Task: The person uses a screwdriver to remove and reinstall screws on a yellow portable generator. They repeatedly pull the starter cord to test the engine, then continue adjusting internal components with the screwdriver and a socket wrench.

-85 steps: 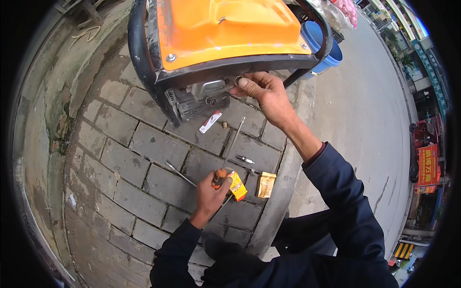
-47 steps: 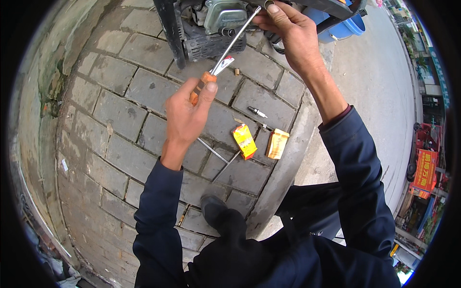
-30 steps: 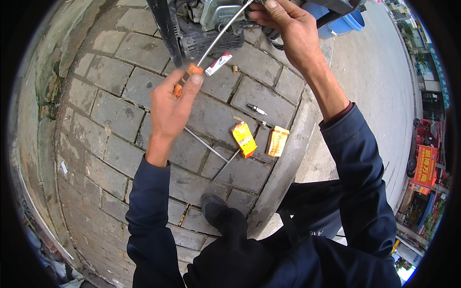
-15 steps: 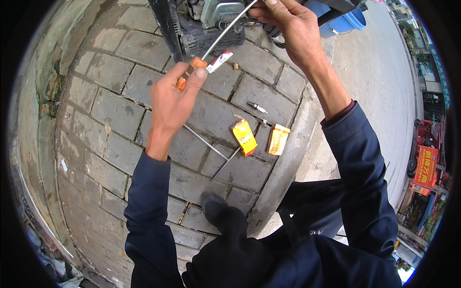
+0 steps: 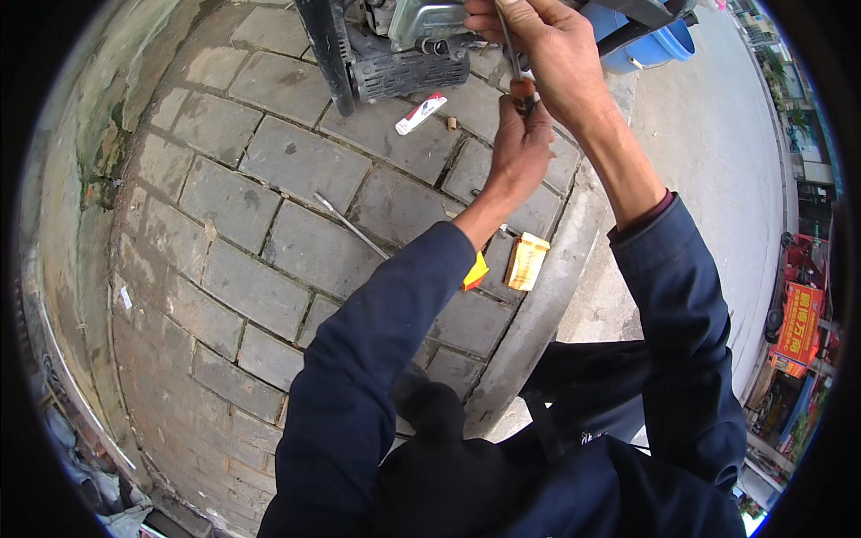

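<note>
My left hand (image 5: 516, 157) is closed on the orange-handled screwdriver (image 5: 522, 88), with its shaft pointing up into my right hand (image 5: 560, 63). My right hand's fingers are curled by the shaft tip, beside the machine's dark frame and silver engine cover (image 5: 423, 25); what they grip is hidden. On the paving below lie a white-and-red packet (image 5: 420, 114), a small tan cylinder (image 5: 452, 124), a long metal rod (image 5: 350, 224), a yellow box (image 5: 472, 273) and a cream-orange box (image 5: 526, 261). My left arm covers part of these, and the spark plug is mostly hidden.
A blue bucket (image 5: 662, 43) stands behind the machine at upper right. A stained wall (image 5: 81, 206) runs along the left. A concrete curb (image 5: 560, 269) borders the paving, with a road (image 5: 717, 179) beyond. A red vehicle with a banner (image 5: 798, 318) is at far right.
My left hand and the screwdriver have swung right and up beneath my right hand, the shaft now nearly vertical. Earlier the engine's orange top was in view; now it is out of frame.
</note>
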The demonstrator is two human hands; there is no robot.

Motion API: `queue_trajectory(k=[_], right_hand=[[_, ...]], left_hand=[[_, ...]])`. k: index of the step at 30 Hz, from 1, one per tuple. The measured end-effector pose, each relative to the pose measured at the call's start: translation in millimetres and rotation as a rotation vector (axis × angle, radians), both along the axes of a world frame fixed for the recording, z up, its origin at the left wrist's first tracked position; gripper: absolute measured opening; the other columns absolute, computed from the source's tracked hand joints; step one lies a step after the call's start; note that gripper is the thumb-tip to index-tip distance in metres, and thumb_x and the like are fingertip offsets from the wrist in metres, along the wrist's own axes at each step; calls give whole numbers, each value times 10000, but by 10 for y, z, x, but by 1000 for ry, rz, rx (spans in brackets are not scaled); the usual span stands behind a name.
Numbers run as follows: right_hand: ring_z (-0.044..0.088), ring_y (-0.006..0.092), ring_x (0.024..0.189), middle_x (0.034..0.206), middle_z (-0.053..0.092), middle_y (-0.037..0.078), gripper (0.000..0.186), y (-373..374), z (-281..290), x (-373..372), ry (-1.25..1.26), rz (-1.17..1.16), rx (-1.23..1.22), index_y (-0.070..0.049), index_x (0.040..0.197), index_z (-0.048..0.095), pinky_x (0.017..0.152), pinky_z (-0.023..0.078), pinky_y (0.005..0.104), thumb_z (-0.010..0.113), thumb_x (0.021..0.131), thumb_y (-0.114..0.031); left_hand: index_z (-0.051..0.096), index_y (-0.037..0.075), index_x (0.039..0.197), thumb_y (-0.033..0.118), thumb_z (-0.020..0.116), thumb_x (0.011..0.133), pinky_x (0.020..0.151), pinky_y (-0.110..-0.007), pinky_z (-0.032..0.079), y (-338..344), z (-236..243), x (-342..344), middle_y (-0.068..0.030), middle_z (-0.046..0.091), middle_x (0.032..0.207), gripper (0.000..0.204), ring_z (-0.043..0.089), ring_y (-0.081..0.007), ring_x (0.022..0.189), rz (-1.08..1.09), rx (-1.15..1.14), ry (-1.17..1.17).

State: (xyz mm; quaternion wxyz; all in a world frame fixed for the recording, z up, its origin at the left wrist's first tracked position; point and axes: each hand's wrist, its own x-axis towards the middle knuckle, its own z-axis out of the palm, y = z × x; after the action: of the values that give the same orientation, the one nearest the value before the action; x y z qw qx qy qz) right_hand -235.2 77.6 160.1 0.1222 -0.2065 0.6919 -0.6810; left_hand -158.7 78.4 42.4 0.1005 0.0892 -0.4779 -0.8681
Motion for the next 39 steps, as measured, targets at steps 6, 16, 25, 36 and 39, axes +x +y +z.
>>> queue_trajectory(k=[6,16,25,36,39], right_hand=[[727,263,934,982,747,156,326,-57,17,39,107,-82,134,47,1090,695,838,578,406,616,1013,-260],[697,202,813,879,732,161,386,-198,69,259,113,-418,51,89,979,681,804,559,346,722,864,-277],[572,251,672,718,562,93,412,-166,57,247,302,-478,243,-5,802,642,643,470,397,771,819,-396],[654,455,644,631,632,219,588,-233,167,350,506,-456,642,-4,751,596,602,500,513,627,985,-542],[651,475,719,725,642,237,446,-210,137,354,628,-456,643,-6,813,576,632,509,524,643,1000,-406]], left_hand=[[421,20,1322,245,518,1094,721,-321,491,66,-59,63,-62,567,998,335,559,-128,831,99,-33,-33],[460,-28,1200,256,531,1088,745,-415,512,-41,-64,311,-193,633,977,313,651,-259,810,373,-585,9],[447,-17,1367,213,540,1073,770,-344,541,-85,-562,516,-96,606,968,384,624,-187,807,168,-424,-202],[434,25,1444,208,541,1080,724,-266,496,-102,-426,1817,-28,594,920,421,564,-90,751,120,89,-223],[439,28,1423,228,543,1080,714,-262,488,-281,-377,2117,-30,594,906,410,566,-94,746,185,45,-266]])
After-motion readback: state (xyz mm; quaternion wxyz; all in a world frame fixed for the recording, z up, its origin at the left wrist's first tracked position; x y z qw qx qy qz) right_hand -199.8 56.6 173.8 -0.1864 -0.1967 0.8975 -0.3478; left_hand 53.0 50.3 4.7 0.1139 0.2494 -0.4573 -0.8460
